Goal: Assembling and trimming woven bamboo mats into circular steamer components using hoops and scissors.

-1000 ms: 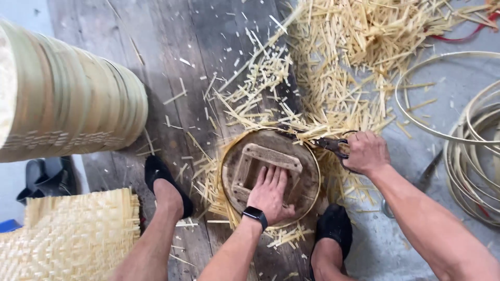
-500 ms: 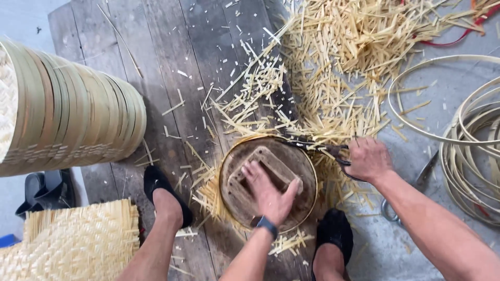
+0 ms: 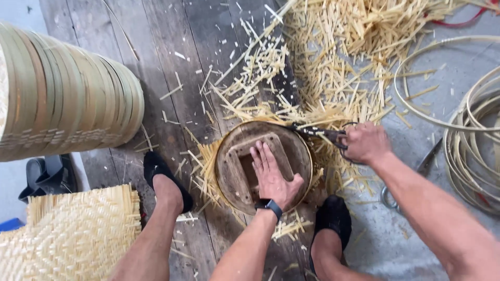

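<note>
Scissors (image 3: 317,133) in right hand (image 3: 364,143) point left at round mould (image 3: 263,166) rim; fist clamped on handles. Left hand (image 3: 271,174) flat, fingers spread, pressing mould centre.

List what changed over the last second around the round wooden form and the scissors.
The left hand turned on the round wooden form, fingers swinging from up-right to up-left, still pressing flat. The right hand kept the scissors at the form's upper-right rim. Both feet and the stacked hoops stayed.
</note>
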